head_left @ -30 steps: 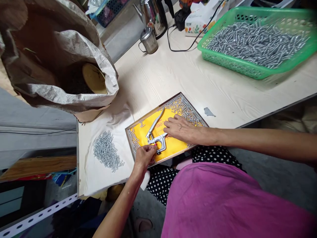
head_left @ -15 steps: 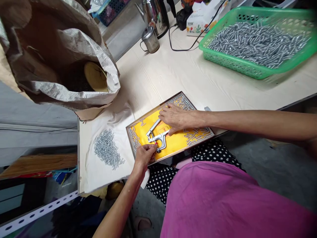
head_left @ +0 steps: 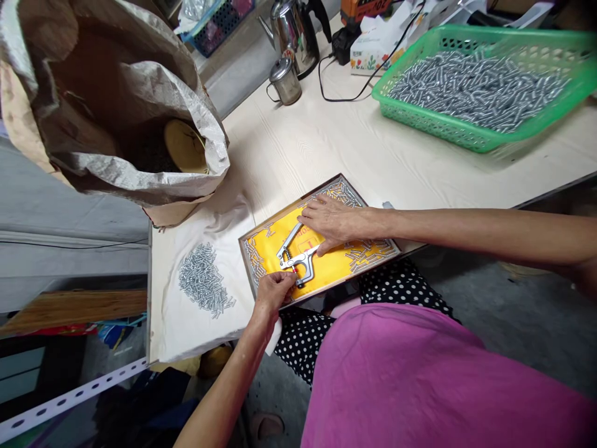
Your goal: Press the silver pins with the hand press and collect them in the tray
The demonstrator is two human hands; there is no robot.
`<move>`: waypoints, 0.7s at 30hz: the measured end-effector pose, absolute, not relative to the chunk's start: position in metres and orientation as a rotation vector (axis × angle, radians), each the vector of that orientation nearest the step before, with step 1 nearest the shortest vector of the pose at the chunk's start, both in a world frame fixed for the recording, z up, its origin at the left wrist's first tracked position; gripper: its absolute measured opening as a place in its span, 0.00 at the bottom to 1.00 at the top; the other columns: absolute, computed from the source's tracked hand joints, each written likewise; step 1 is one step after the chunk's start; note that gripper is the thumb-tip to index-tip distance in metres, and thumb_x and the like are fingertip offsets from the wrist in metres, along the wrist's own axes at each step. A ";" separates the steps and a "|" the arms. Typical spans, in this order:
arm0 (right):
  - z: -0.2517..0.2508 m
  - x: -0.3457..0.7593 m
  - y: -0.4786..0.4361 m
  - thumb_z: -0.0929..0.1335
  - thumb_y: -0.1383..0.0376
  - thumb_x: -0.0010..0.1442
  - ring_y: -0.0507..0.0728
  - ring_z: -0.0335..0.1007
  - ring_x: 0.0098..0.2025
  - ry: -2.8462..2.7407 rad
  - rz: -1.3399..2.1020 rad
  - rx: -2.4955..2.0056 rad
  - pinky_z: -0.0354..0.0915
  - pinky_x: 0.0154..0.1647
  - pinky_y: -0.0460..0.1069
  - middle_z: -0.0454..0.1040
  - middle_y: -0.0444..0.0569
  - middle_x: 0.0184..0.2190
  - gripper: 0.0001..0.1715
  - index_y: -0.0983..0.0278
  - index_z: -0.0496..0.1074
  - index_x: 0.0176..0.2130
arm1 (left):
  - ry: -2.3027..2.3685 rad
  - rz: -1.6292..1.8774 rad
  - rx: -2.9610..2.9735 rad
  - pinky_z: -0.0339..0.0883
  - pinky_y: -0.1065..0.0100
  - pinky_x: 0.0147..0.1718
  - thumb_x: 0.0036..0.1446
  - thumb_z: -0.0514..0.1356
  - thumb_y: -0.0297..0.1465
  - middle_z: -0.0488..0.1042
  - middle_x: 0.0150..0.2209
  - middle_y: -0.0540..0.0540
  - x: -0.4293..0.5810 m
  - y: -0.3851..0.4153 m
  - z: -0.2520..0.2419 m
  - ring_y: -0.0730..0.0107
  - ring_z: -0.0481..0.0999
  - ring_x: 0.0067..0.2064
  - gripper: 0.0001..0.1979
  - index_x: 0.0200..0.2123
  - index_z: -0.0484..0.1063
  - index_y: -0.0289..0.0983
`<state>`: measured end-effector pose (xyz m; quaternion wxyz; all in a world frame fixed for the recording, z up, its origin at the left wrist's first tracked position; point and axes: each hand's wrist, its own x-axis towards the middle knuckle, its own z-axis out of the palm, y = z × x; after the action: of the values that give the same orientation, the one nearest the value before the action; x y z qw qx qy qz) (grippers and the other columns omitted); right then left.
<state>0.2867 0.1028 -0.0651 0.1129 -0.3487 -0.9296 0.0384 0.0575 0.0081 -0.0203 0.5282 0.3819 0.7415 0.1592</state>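
Observation:
My right hand [head_left: 332, 221] is wrapped over the handles of silver snap-fastener pliers [head_left: 306, 257], which lie above a shallow tray [head_left: 275, 222]. Their handles are spread apart, and a red part shows at the jaws. Close by the jaws, my left hand [head_left: 273, 290] has thumb and forefinger pinched together; whatever sits between the fingertips is too small to make out. A yellow sheet [head_left: 329, 269] with faint red print lines the tray. Small metal pins [head_left: 368, 255] are scattered along the tray's edges and corners.
Left of the tray, a pile of metal pins [head_left: 203, 280] lies on white cloth. An open paper sack [head_left: 186, 193] stands behind it. A green basket [head_left: 433, 127] full of metal pieces sits at the back right. Beyond are a metal cup [head_left: 285, 84], a kettle [head_left: 298, 37] and a black cable [head_left: 340, 99].
The view has shifted slightly. Both hands and the pliers stay in nearly the same place over the tray, with the left fingers still pinched by the jaws.

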 end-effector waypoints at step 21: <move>-0.037 0.283 0.081 0.74 0.60 0.61 0.63 0.64 0.47 -2.857 0.302 -1.118 0.60 0.46 0.53 0.73 0.59 0.45 0.19 0.70 0.74 0.47 | 1.542 -0.049 2.557 0.69 0.52 0.52 0.61 0.63 0.35 0.73 0.52 0.36 0.096 0.046 -0.030 0.51 0.71 0.51 0.24 0.59 0.66 0.34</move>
<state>0.2833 0.0809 -0.0370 0.0295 -0.3626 -0.9263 0.0980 0.0955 0.0460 -0.0298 0.0775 0.8536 0.5149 -0.0165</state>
